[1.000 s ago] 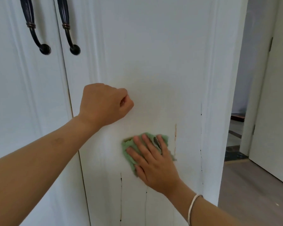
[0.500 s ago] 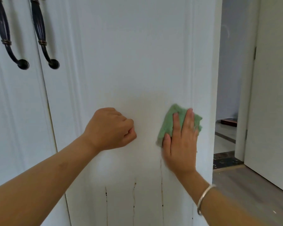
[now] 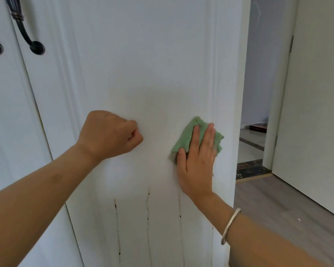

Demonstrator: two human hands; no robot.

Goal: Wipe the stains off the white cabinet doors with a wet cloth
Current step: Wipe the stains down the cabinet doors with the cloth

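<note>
Against white cabinet door (image 3: 143,64), right hand (image 3: 198,166) presses cloth (image 3: 187,135).

Both forearms are bare of sleeves; a thin silver bangle (image 3: 230,226) circles the right wrist.

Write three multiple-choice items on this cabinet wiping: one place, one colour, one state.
1. Where do the dark drip streaks lie, relative to the cloth?
A above it
B below it
C to its right
2. The cloth is:
A blue
B yellow
C green
3. The left hand is:
A spread flat
B curled in a fist
C gripping the cloth
Answers: 1 B, the streaks run down the cabinet door beneath both hands. 2 C, green shows around the right hand pressing it. 3 B, its fingers are tucked in and hold nothing.
</note>
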